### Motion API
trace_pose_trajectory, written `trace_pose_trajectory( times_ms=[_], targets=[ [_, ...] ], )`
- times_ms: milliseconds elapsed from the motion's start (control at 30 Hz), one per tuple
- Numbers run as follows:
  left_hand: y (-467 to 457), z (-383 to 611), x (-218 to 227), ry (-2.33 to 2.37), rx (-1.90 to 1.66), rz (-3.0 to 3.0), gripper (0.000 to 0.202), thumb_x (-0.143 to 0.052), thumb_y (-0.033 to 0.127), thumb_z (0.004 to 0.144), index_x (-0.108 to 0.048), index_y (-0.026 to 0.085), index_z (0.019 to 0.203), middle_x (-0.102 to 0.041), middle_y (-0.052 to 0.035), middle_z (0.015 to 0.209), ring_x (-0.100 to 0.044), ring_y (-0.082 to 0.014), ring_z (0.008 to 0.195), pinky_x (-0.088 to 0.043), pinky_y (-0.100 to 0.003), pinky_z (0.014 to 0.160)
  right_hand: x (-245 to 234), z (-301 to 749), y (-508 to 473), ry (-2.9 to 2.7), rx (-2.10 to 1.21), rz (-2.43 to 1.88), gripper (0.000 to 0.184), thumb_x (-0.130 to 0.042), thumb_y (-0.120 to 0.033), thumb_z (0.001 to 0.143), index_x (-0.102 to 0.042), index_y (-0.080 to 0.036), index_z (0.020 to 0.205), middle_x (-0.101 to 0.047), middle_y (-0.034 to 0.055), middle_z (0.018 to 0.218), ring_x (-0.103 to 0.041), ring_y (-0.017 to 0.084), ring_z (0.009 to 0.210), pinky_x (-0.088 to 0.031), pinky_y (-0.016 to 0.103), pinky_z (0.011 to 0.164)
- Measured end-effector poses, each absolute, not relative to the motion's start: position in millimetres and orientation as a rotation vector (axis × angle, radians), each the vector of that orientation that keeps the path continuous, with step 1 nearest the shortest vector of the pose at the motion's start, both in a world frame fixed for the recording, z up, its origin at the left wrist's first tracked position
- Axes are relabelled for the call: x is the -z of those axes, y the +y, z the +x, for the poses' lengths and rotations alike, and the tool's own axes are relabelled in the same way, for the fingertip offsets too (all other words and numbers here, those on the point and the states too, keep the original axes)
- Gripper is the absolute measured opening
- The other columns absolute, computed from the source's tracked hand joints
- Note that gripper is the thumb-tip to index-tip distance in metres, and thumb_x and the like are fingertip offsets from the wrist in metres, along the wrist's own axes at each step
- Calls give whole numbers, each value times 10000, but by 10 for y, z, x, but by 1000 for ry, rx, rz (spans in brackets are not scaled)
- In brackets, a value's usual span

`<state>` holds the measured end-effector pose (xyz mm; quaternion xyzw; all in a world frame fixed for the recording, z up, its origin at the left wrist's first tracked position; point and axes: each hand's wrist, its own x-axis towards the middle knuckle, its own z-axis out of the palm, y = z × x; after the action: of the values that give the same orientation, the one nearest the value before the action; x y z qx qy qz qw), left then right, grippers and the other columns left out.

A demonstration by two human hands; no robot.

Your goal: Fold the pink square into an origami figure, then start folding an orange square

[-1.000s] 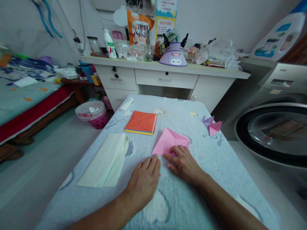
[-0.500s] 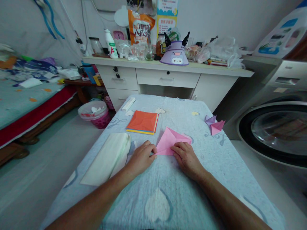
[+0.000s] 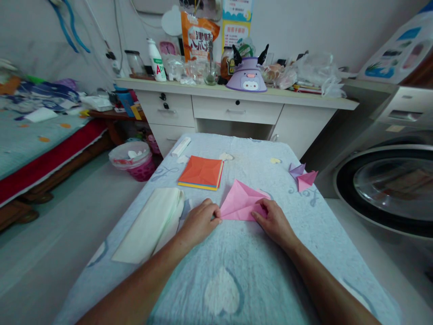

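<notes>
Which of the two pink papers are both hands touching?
The larger pink origami sheet, touched by the left hand and right hand; the smaller folded pink piece lies apart, beside the purple piece.

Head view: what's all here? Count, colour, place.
Creased paper: one, pink, between the hands
Folded papers: two, purple and pink, table right
Paper stack: one, orange on top, table left
Folded sheet: one, greenish white, near left
Small bar: one, white, far-left table corner
Table: one, blue cover, centre
Desk: one, white, behind
Visor: one, purple, desk
Snack bag: one, orange, desk
Bottle: one, white-green, desk
Other desk clutter: uncounted, mixed
Bin: one, pink, floor left
Bed: one, pale green, left
Washer: one, grey, right
Jug: one, white-blue, upper right
Left hand: one, bare, paper's left corner
Right hand: one, bare, paper's right
</notes>
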<state>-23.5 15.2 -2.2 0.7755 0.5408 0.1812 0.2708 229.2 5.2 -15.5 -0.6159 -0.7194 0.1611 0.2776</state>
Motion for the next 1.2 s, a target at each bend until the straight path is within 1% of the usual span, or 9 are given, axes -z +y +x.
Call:
trace_pose_trajectory(
  times_ms=[33, 67, 133, 300, 567, 1000, 1100, 1200],
  targets=[
    [147, -234, 13, 1458, -484, 2092, 62, -615, 135, 770, -617, 196, 779, -547, 6, 858, -575, -143, 817, -404, -248, 750, 137, 2296, 57, -1954, -425, -1654, 154, -562, -324, 806, -592, -173, 823, -609, 43, 775, -555, 205, 775, -423, 323, 728],
    [144, -233, 5, 1457, -481, 2097, 60, -611, 137, 774, -618, 197, 782, -547, 5, 862, -575, -144, 821, -405, -247, 753, 122, 2296, 60, -1971, -410, -1651, 150, -549, -315, 811, -569, -181, 748, -598, 35, 740, -544, 197, 755, -409, 311, 711],
    [139, -233, -3, 1454, -471, 2111, 61, -599, 140, 783, -619, 198, 787, -548, 2, 872, -574, -144, 830, -409, -244, 758, 103, 2289, 64, -1987, -378, -1641, 178, -530, -303, 821, -531, -187, 685, -579, 26, 704, -526, 186, 728, -386, 298, 691],
    [137, -228, -13, 1456, -431, 2151, 97, -541, 146, 820, -620, 198, 799, -552, -2, 885, -581, -144, 839, -420, -249, 782, 110, 2257, 63, -2014, -327, -1644, 210, -502, -293, 850, -510, -188, 668, -564, 22, 682, -505, 182, 708, -366, 302, 691],
    [131, -206, -17, 1491, -353, 2211, 130, -483, 174, 870, -593, 202, 805, -539, -9, 898, -585, -147, 844, -429, -251, 785, 141, 2237, 67, -2046, -226, -1662, 189, -508, -272, 849, -540, -185, 684, -586, 30, 691, -509, 180, 696, -372, 297, 689],
    [106, -144, -54, 1606, -243, 2253, 132, -449, 142, 872, -540, 198, 795, -534, -22, 897, -586, -156, 828, -424, -270, 767, 141, 2202, 63, -2073, -190, -1682, 165, -513, -248, 839, -557, -174, 698, -594, 46, 695, -514, 193, 702, -365, 307, 701],
    [97, -157, -34, 1590, -277, 2276, 117, -454, 125, 867, -540, 203, 885, -548, -26, 941, -585, -164, 871, -434, -275, 783, 150, 2204, 64, -2079, -179, -1687, 166, -514, -244, 841, -559, -175, 697, -596, 44, 695, -513, 192, 702, -359, 306, 700],
    [34, -161, 1, 1537, -366, 2367, 229, -457, 110, 880, -525, 218, 1070, -564, -38, 1036, -576, -176, 948, -449, -287, 808, 160, 2204, 67, -2074, -168, -1691, 151, -523, -236, 832, -563, -177, 699, -599, 42, 697, -513, 192, 707, -356, 304, 700]
  ],
)
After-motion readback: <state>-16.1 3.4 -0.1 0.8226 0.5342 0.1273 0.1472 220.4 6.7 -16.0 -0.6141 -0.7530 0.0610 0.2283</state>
